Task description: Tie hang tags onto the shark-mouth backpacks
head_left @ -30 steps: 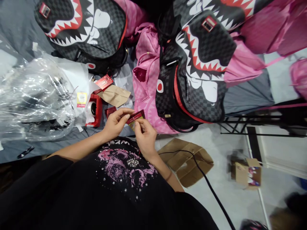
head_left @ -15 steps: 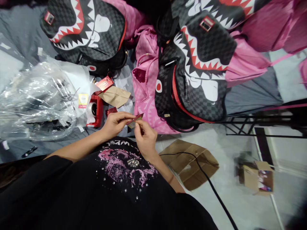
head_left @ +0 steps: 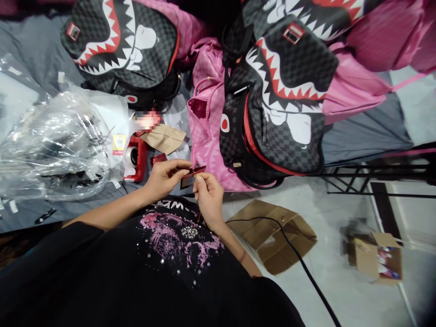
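My left hand (head_left: pixel 163 179) pinches a small dark red tag (head_left: pixel 190 173) at its left end, holding it nearly edge-on in front of my chest. My right hand (head_left: pixel 207 196) is closed just right of the tag, its fingertips pinched at the tag's near edge; a thin red string hangs below it. Both hands hover over the table's front edge, beside a pink bag (head_left: pixel 206 127). A second small red tag (head_left: pixel 158 158) lies on the table just behind my left hand.
Two grey checkered shark-mouth backpacks (head_left: pixel 126 45) (head_left: pixel 282 100) lie on the grey table. Crumpled clear plastic (head_left: pixel 51 141), a red tape dispenser (head_left: pixel 134 159) and a brown paper piece (head_left: pixel 165 137) sit left. Flattened cardboard (head_left: pixel 272 234), a black cable and a small box (head_left: pixel 376 259) lie on the floor.
The tag has turned from facing me to nearly edge-on between my fingers. My right hand has dropped slightly. The view has drifted a little to the left.
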The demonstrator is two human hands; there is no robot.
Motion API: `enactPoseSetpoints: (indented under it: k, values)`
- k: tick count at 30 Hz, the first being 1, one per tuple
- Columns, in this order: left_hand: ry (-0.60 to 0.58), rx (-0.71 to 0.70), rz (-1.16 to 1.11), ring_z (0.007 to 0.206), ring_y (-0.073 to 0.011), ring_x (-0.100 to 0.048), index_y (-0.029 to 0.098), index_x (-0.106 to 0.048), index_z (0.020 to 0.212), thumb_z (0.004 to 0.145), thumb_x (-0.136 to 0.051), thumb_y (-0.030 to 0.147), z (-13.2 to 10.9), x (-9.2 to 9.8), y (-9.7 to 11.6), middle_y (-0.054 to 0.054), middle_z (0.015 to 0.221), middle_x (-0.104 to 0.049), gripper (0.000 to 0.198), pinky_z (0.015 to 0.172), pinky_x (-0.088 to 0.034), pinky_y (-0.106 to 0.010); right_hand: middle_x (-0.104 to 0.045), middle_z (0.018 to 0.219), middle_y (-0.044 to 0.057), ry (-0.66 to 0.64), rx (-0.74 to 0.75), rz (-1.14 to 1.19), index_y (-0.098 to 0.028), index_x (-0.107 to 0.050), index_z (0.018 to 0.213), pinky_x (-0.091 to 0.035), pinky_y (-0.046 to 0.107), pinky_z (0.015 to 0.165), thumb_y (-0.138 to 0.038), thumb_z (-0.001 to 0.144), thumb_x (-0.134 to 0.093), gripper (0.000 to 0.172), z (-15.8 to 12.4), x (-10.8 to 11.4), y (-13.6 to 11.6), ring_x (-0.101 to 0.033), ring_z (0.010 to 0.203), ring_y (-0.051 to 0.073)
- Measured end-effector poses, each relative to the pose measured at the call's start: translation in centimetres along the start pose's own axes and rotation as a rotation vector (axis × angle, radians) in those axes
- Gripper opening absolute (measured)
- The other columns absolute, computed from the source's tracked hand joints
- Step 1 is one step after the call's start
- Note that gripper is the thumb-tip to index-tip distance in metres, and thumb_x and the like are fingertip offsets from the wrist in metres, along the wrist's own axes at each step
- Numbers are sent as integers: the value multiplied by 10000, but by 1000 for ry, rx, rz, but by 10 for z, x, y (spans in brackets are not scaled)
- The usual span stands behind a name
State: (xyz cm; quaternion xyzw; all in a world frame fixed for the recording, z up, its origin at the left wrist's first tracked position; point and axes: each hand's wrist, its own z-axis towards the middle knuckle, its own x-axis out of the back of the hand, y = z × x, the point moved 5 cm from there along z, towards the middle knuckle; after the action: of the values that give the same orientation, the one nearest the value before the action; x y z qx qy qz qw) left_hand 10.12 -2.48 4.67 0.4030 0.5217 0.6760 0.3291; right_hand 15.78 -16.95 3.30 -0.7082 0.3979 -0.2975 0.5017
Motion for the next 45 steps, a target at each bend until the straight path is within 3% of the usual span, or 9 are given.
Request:
enactPoseSetpoints:
  k: [11,13,16,20,28,32,35,38,45]
  values:
    - [-97,-331,112,907,-141,-703,148,-713,1053,902,-608,122,-7,-11,15,-92,963,-744,185,825,-580,-264,-545,595,-47,56,98,-146,-194,-591,850,-363,207,474,-362,938,-541,196,-1,9,0,-492,510,88]
    - [-139,-285,15,935,-159,-705,147,-708,1079,917,-605,174,-5,-11,15,-104,994,-745,193,848,-580,-285,-537,589,-52,17,44,-80,-196,-577,830,-332,201,436,-385,933,-547,217,1,8,0,-452,464,76]
    - [-129,-3,-233,886,-148,-715,162,-687,1131,966,-546,258,0,-9,3,-82,967,-752,238,791,-584,-257,-515,576,-67,-76,-36,46,-196,-559,804,-285,190,399,-412,923,-569,246,2,6,-1,-385,408,53]
    - [-135,190,-328,692,-112,-659,153,-733,920,869,-696,299,4,-12,-9,-32,789,-723,159,653,-540,-211,-502,569,-72,-132,-60,98,-195,-559,786,-271,181,401,-418,914,-592,259,2,4,-5,-367,405,42]
    - [-177,-149,-130,755,-117,-602,155,-652,797,899,-649,262,15,-10,7,-26,778,-642,148,708,-486,-246,-532,579,-61,-183,-96,29,-202,-541,781,-348,186,435,-418,904,-557,248,-1,4,5,-432,429,66]
    - [-42,-127,-164,818,-136,-639,164,-572,879,957,-552,276,21,-2,5,-44,845,-664,138,753,-509,-278,-658,724,4,-272,-25,-367,-198,-615,800,-495,268,647,-321,868,-553,154,-3,27,25,-607,655,145]
    - [-91,-61,-225,756,-125,-661,165,-549,903,978,-512,268,23,-12,-1,-35,814,-686,133,711,-518,-261,-712,904,53,-120,97,-647,-203,-683,938,-504,332,774,-258,859,-571,148,-3,50,19,-646,827,197]
    - [-173,-138,-170,720,-115,-634,161,-584,871,964,-534,258,25,-30,4,-23,779,-662,143,682,-504,-246,-684,1090,85,25,302,-598,-205,-662,1110,-498,335,833,-297,906,-576,240,-2,52,-7,-634,929,198]
    - [-244,-284,-171,856,-146,-628,164,-645,891,911,-610,223,31,-60,15,-50,891,-673,72,792,-512,-288,-587,630,-10,67,326,-438,-197,-592,681,-428,258,593,-227,878,-458,240,9,33,-12,-518,579,132]
